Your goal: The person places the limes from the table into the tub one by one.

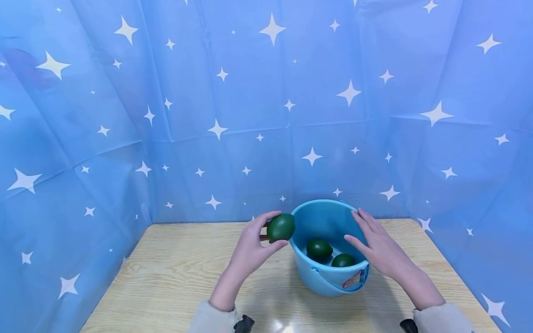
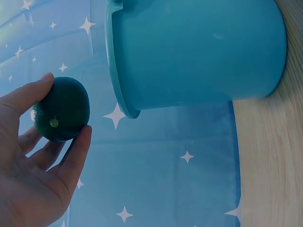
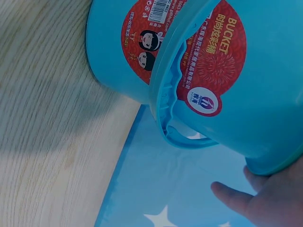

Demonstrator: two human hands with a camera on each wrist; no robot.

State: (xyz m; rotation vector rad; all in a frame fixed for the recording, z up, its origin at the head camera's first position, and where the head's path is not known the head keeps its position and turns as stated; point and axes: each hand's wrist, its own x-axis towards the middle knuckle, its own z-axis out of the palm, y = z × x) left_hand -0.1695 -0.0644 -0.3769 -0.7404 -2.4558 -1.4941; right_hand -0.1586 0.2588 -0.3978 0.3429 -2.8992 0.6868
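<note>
In the head view my left hand [image 1: 250, 245] holds a dark green avocado [image 1: 281, 227] between thumb and fingers, just left of the blue bucket's rim. The left wrist view shows this avocado [image 2: 64, 111] with a small pale stem spot, apart from the bucket [image 2: 199, 52]. My right hand [image 1: 385, 249] touches the right side of the bucket [image 1: 306, 273] at its rim, fingers mostly straight and spread, thumb over the opening. Two more avocados, one [image 1: 319, 249] and another [image 1: 343, 260] partly hidden by the near rim, lie inside the upright bucket.
The bucket stands on a pale wood-grain table [image 1: 179, 273], its handle [image 1: 333, 284] hanging down in front. A red label [image 3: 215, 61] is on its side. Behind and beside the table hangs a blue curtain [image 1: 250, 92] with white stars.
</note>
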